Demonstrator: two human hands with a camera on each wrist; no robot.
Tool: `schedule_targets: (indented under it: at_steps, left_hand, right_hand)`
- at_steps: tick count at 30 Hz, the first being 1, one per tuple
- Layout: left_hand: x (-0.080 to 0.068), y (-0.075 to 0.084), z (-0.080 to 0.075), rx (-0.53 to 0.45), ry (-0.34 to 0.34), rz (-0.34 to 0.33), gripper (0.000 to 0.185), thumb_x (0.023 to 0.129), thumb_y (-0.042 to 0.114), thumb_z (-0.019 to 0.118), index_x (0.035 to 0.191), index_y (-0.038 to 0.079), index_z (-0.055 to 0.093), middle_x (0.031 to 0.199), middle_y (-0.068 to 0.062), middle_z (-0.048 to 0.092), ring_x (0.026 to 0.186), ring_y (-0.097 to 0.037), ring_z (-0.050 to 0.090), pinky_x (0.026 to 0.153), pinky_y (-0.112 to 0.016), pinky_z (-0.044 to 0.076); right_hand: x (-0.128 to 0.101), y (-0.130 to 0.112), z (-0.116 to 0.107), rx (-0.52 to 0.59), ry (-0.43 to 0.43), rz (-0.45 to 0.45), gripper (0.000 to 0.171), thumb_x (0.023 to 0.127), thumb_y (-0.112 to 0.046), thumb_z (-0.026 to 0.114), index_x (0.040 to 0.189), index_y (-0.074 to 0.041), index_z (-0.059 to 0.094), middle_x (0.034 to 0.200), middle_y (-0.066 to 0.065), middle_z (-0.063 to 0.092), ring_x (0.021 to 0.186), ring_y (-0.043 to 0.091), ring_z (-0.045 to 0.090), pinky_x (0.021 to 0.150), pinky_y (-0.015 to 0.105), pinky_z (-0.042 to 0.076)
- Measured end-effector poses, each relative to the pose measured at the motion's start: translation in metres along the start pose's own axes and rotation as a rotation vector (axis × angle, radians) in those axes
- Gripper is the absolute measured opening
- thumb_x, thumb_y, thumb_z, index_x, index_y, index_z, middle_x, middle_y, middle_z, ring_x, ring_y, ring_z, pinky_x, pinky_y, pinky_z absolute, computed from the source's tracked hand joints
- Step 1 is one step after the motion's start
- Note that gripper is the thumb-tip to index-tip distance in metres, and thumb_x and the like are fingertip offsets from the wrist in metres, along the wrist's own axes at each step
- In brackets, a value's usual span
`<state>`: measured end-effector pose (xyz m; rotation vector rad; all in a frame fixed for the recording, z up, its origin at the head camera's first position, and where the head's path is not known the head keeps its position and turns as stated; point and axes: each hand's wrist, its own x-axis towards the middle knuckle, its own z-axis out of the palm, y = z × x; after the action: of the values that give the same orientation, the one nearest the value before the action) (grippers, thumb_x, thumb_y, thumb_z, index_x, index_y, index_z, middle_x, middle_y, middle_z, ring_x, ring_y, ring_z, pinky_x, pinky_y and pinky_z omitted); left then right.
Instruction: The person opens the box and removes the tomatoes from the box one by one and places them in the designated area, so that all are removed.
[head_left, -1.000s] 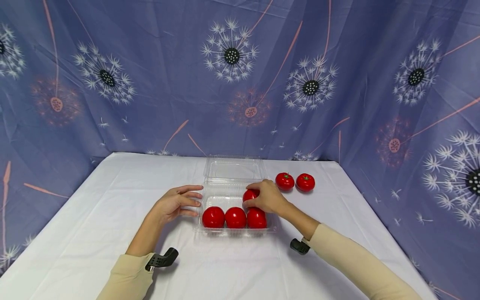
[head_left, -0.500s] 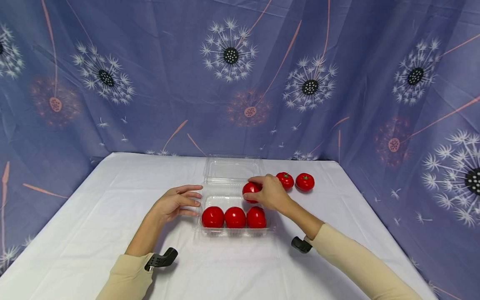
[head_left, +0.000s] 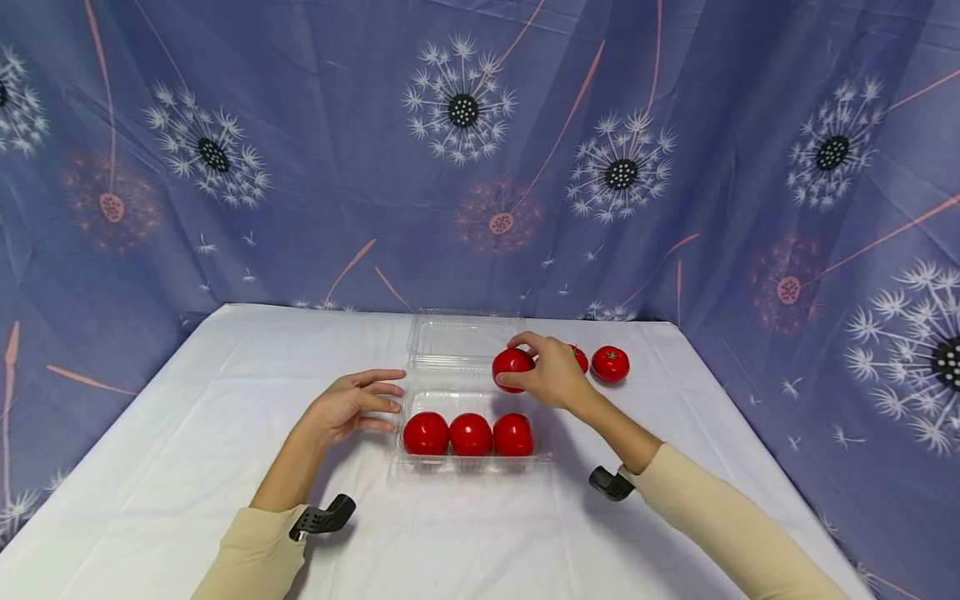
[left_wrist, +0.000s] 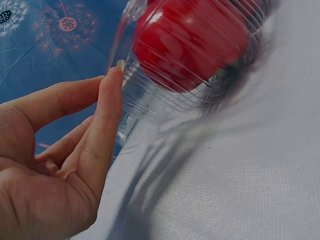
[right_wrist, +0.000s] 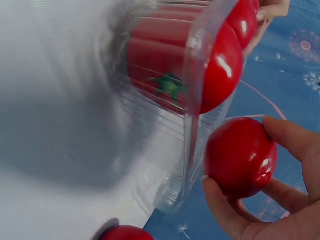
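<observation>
My right hand (head_left: 553, 372) grips a red tomato (head_left: 513, 370) between thumb and fingers, raised over the back right part of a clear plastic clamshell box (head_left: 441, 402). In the right wrist view the held tomato (right_wrist: 241, 157) shows beside the box rim. Three tomatoes sit in a row along the box's front; the middle one (head_left: 471, 435) has its smooth side up. My left hand (head_left: 348, 407) is at the box's left side, fingers extended. The left wrist view shows its fingertips (left_wrist: 114, 75) right at the ribbed wall.
The box's lid (head_left: 469, 337) lies folded back behind it. Two more tomatoes stand at the back right of the white-covered table (head_left: 180, 433): one (head_left: 611, 364) is fully visible, the other (head_left: 580, 358) partly hidden by my right hand. A blue dandelion-print curtain (head_left: 330, 167) encloses the table.
My right hand has lifted the tomato up from the box's back right and shifted it slightly rightward, partly covering a tomato behind. The left hand has stayed in place.
</observation>
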<state>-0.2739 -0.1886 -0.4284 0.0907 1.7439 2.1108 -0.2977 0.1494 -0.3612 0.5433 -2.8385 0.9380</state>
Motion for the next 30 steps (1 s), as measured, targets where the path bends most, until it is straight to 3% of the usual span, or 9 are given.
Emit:
schedule_targets:
  at_steps: [12, 22, 30]
  left_hand:
    - [0.0010, -0.0018, -0.0010, -0.006, -0.008, 0.005, 0.067, 0.089, -0.008, 0.063, 0.152, -0.005, 0.038, 0.120, -0.012, 0.064, 0.086, -0.017, 0.073, 0.073, -0.037, 0.065]
    - [0.0021, -0.0026, -0.0008, -0.004, 0.007, -0.002, 0.066, 0.089, -0.008, 0.063, 0.151, -0.004, 0.040, 0.124, -0.015, 0.063, 0.086, -0.017, 0.073, 0.072, -0.037, 0.065]
    - [0.0013, -0.0028, -0.0005, -0.003, -0.005, 0.004, 0.067, 0.090, -0.007, 0.063, 0.152, -0.004, 0.040, 0.122, -0.013, 0.063, 0.087, -0.017, 0.073, 0.072, -0.037, 0.065]
  right_hand:
    - [-0.0018, 0.0009, -0.0092, 0.051, 0.000, 0.037, 0.048, 0.080, -0.026, 0.085, 0.120, -0.018, 0.060, 0.113, 0.017, 0.070, 0.102, 0.033, 0.067, 0.080, 0.042, 0.062]
    - [-0.0026, 0.0041, -0.0089, 0.047, 0.018, 0.039, 0.057, 0.078, -0.026, 0.085, 0.131, -0.019, 0.064, 0.113, 0.018, 0.060, 0.109, 0.031, 0.054, 0.085, 0.047, 0.060]
    - [-0.0047, 0.0044, -0.0093, 0.055, 0.027, 0.035, 0.054, 0.077, -0.028, 0.086, 0.127, -0.020, 0.068, 0.112, 0.017, 0.062, 0.108, 0.032, 0.057, 0.083, 0.044, 0.059]
